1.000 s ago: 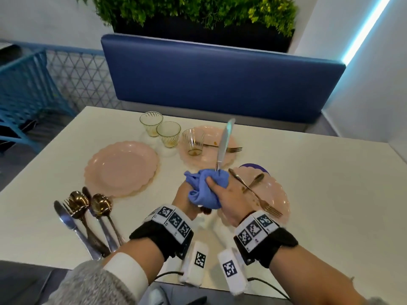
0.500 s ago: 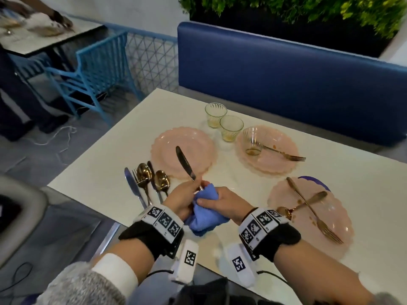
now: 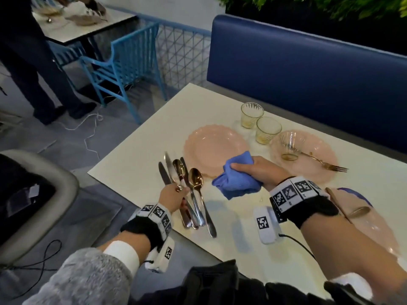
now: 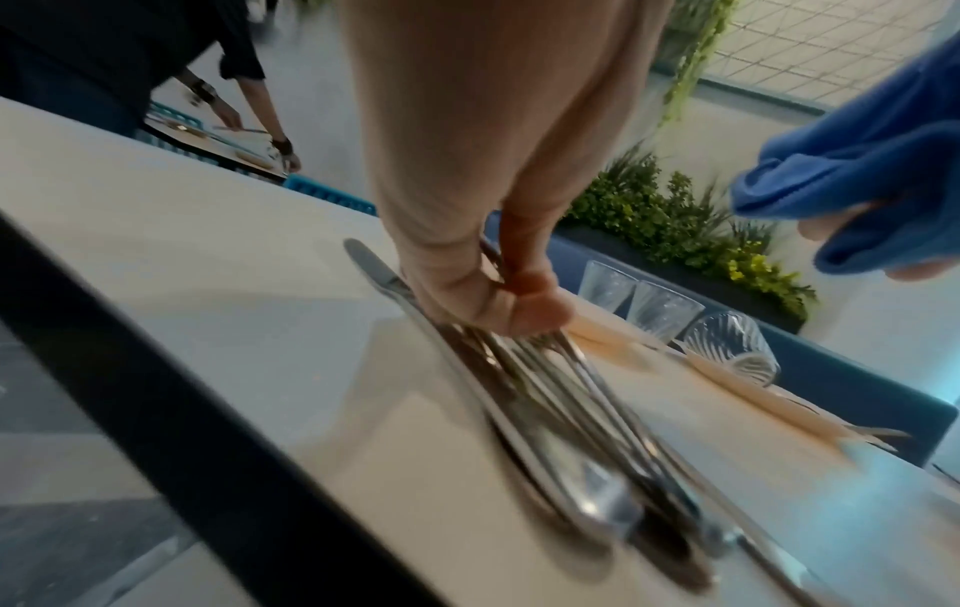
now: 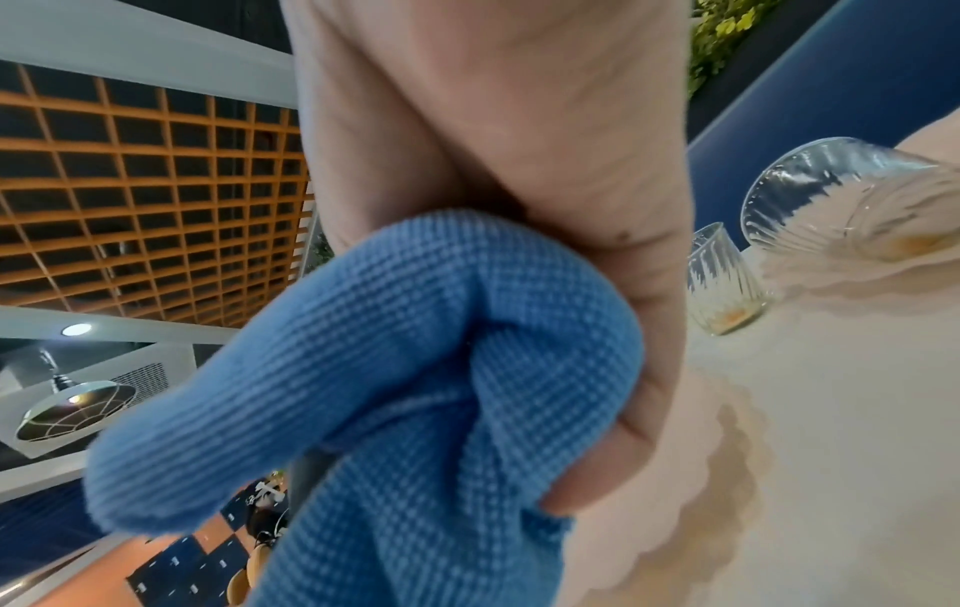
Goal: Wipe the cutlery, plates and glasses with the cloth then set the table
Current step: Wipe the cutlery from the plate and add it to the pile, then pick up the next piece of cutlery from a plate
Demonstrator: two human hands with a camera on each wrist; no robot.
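My right hand (image 3: 255,170) grips a bunched blue cloth (image 3: 236,183) (image 5: 415,369) just above the table, in front of an empty pink plate (image 3: 215,148). My left hand (image 3: 177,190) (image 4: 493,312) reaches down to a pile of cutlery (image 3: 195,194) (image 4: 571,410) near the table's left corner, its fingertips pinching a silver knife (image 3: 168,166) that lies on the pile. A second pink plate (image 3: 319,172) carries a glass (image 3: 290,146) and a fork (image 3: 323,162). Two more glasses (image 3: 252,115) (image 3: 268,129) stand behind. A third plate (image 3: 374,230) holding cutlery lies under my right forearm.
A blue bench (image 3: 308,73) runs along the table's far side. The table's near-left edge (image 3: 123,190) lies close to my left hand. Beyond it stand a grey seat (image 3: 44,190), a blue chair (image 3: 123,69), and another person (image 3: 33,62) at another table.
My left hand has carried the knife out of the cloth and down onto the cutlery pile at the left. My right hand kept the cloth and moved right. The head view swung left.
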